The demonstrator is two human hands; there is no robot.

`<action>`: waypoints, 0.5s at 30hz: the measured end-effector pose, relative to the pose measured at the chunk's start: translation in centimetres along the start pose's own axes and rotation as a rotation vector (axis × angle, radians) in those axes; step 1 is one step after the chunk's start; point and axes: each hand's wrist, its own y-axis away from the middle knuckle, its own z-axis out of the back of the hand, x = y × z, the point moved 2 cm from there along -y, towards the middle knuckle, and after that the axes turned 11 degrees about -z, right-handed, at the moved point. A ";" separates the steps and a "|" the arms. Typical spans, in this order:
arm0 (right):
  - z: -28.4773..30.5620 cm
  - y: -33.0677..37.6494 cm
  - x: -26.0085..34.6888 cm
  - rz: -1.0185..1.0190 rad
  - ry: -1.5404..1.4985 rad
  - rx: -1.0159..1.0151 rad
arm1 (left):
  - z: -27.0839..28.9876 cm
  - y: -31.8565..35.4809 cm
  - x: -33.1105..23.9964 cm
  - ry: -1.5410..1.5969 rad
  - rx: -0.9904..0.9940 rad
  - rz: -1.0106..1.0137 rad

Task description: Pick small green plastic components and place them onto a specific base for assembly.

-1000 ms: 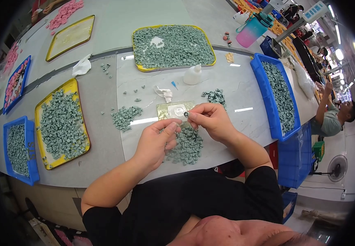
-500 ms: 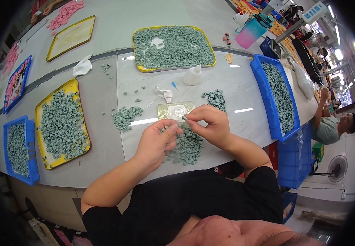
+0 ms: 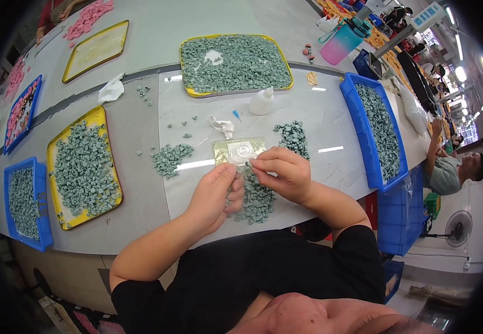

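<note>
My right hand (image 3: 284, 173) pinches a small green piece (image 3: 248, 165) between thumb and fingertips. Close beside it on the left, my left hand (image 3: 215, 196) has its fingers curled and the thumb against the forefinger; whatever they hold is hidden. Just beyond both hands lies a clear square plate (image 3: 223, 150) bearing a round, whitish, shallow dish (image 3: 244, 149). Below my fingers spreads a pile of small green pieces (image 3: 255, 203), partly covered by the hands. Smaller heaps lie to the left (image 3: 170, 158) and right (image 3: 293, 138) of the plate.
A white squeeze bottle (image 3: 262, 102), a blue dispensing tip (image 3: 236, 115) and a crumpled tissue (image 3: 222, 128) lie past the plate. Yellow-rimmed trays (image 3: 120, 196) and blue bins (image 3: 371, 167) of green pieces surround the work spot. A tumbler (image 3: 344, 44) stands far right; another person (image 3: 457, 172) is at right.
Both hands have shifted slightly; the left fingers have closed up more, and the right hand has tipped a little downward with the green piece still pinched.
</note>
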 end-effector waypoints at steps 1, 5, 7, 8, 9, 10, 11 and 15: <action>0.0 0.0 0.1 0.033 0.011 0.004 | 0.0 0.1 0.1 -0.022 0.012 0.007; 0.0 0.0 0.4 0.126 0.032 0.020 | 0.0 0.1 0.1 -0.036 0.022 -0.004; -0.1 -0.1 0.6 0.151 0.045 0.023 | 0.1 0.2 0.1 -0.036 0.020 -0.010; -0.1 -0.2 0.6 0.177 0.057 0.026 | 0.1 0.2 0.1 -0.036 0.021 -0.010; -0.1 -0.1 0.6 0.176 0.058 0.026 | 0.0 0.2 0.1 -0.038 0.020 -0.007; -0.2 -0.1 0.5 0.199 0.070 0.043 | 0.0 0.2 0.1 -0.040 0.018 -0.003; -0.2 0.0 0.5 0.222 0.082 0.059 | 0.0 0.2 0.1 -0.040 0.019 -0.003; -0.4 0.0 0.6 0.267 0.126 0.081 | -0.1 0.3 0.1 -0.020 0.035 0.003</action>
